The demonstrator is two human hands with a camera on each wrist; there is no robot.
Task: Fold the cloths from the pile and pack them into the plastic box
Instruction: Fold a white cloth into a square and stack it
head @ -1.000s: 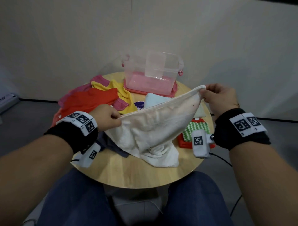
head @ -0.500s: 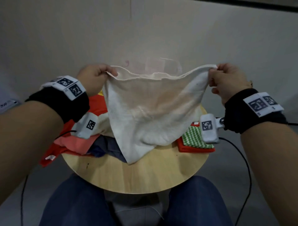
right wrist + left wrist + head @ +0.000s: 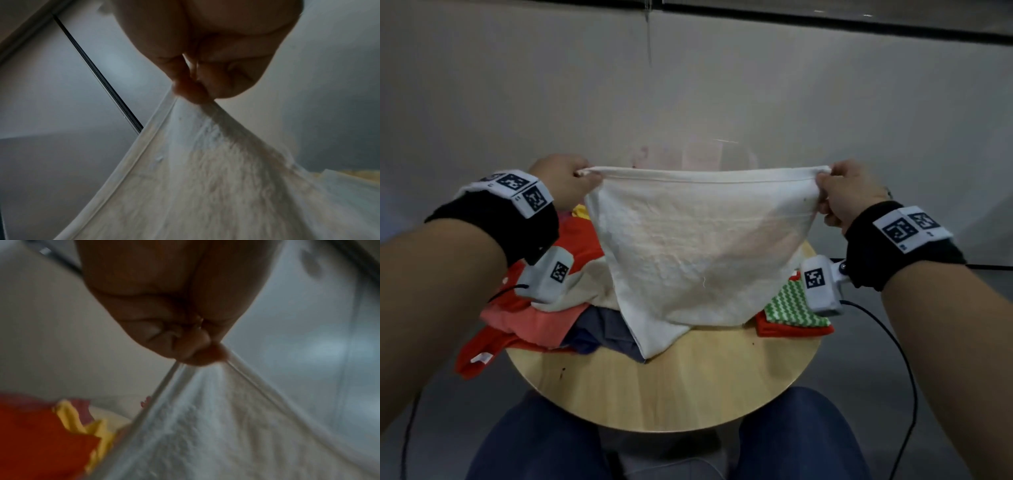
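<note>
A round wooden table (image 3: pixel 664 387) stands before a plain pale wall (image 3: pixel 688 85), with grey floor on either side and the seated person's blue-trousered knees tucked under its near edge. Near the ceiling a dark strip crosses the wall at twelve o'clock.

Above the table, the left hand (image 3: pixel 561 181) and the right hand (image 3: pixel 849 192) each pinch a top corner of a white cloth (image 3: pixel 698 246), thumb and fingers closed on the hem; both wrist views show the fabric fanning down from the pinch. The top edge is stretched taut and level between the hands, and the cloth hangs as a sheet, its lowest corner draping at about six o'clock onto the table.

The pile of cloths (image 3: pixel 527 308) covers the table's nine o'clock side: red and salmon pieces, a dark blue one, a bit of yellow. A red piece spills over the rim at about eight o'clock. At three o'clock lies a folded green-and-white zigzag cloth (image 3: pixel 794 308) on a red one, close to the rim. The plastic box (image 3: pixel 709 156) shows only faintly behind the cloth's top edge at twelve o'clock.

The near half of the tabletop, from five to seven o'clock, is bare wood. A black cable (image 3: pixel 893 359) trails down from the right wrist past the table's edge.
</note>
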